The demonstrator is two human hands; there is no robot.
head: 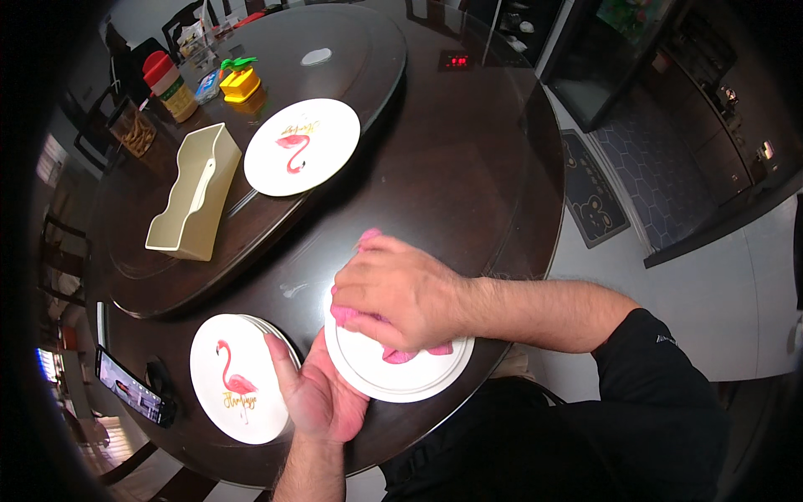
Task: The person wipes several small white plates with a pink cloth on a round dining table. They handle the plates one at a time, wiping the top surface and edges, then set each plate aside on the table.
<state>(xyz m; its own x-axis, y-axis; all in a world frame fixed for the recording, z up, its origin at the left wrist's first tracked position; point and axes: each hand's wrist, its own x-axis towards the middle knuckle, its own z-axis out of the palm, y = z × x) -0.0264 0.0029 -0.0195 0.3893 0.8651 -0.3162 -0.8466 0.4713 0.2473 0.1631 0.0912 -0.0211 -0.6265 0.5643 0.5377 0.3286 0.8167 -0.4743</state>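
My right hand point(401, 292) presses a bunched pink cloth point(398, 356) against a round white plate point(370, 378). A ring shows on the plate's upward face, which looks like its underside. At the plate's left edge is my left hand point(329, 401), its fingers tucked beneath and its thumb standing apart. Just left of that thumb sits a stack of white plates point(232, 364); the top one carries a pink flamingo and gold lettering. Another flamingo plate point(326, 141) lies on the dark turntable point(357, 37), at its near edge.
Beside the turntable plate stands a cream wavy-edged holder point(216, 207). Farther back are a red-lidded jar point(170, 88), a clear cup of brown sticks point(133, 133) and a yellow box with a green bird point(240, 83). A propped phone point(132, 386) stands at the table's left.
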